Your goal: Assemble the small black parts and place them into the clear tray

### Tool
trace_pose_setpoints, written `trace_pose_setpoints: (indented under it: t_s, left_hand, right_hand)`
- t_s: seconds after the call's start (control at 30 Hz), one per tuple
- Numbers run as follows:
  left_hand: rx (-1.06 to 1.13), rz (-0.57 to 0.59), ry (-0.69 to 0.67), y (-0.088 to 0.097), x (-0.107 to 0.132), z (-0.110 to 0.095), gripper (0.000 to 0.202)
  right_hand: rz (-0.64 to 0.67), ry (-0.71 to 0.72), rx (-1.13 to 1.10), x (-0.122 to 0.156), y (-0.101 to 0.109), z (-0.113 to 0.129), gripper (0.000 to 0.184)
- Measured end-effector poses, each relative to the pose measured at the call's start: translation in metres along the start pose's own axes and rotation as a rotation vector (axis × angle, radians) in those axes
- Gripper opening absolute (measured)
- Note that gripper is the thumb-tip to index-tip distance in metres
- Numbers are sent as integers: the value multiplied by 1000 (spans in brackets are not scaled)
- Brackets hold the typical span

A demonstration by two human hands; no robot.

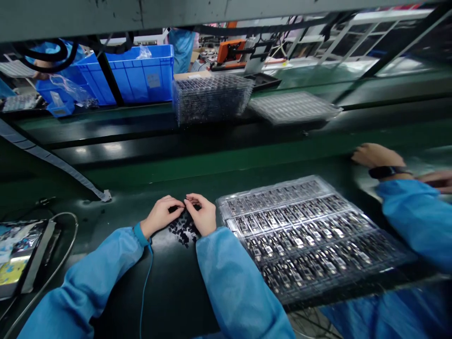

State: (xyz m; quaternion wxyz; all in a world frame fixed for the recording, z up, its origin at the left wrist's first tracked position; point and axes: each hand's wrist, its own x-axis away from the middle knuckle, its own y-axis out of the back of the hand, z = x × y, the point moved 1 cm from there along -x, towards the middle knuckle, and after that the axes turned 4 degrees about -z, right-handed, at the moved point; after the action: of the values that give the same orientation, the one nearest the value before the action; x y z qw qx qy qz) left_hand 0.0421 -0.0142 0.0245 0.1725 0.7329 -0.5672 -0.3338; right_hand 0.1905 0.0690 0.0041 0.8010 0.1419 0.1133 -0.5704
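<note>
My left hand (161, 214) and my right hand (202, 213) meet over a small pile of tiny black parts (182, 230) on the dark green bench. Both hands have their fingers curled and pinched together at the fingertips, on something too small to make out. Both arms wear blue sleeves, and a blue cord runs from my left wrist. To the right of my right hand lies a clear plastic tray (310, 233) filled with rows of small black and silver components.
A co-worker's hand with a black watch (379, 160) and blue sleeve is at the right. Across the conveyor stand a stack of clear trays (212, 96), a flat tray (294, 107) and blue bins (136, 73). A device with a cable (24, 254) lies left.
</note>
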Motion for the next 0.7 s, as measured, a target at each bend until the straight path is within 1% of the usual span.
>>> trace_pose_setpoints:
  t_s: [0.13,0.57,0.7]
  left_hand:
    - [-6,-8,4,1,0,-1,10]
    - [10,14,-42,1,1,1,14]
    - [21,-4,-28,2,1,2,13]
  right_hand:
    - [-9,-58,-35,-1,0,0,14]
    - [-17,-57,-21,1,1,2,13]
    - [-17,-50,-35,0,1,2,13]
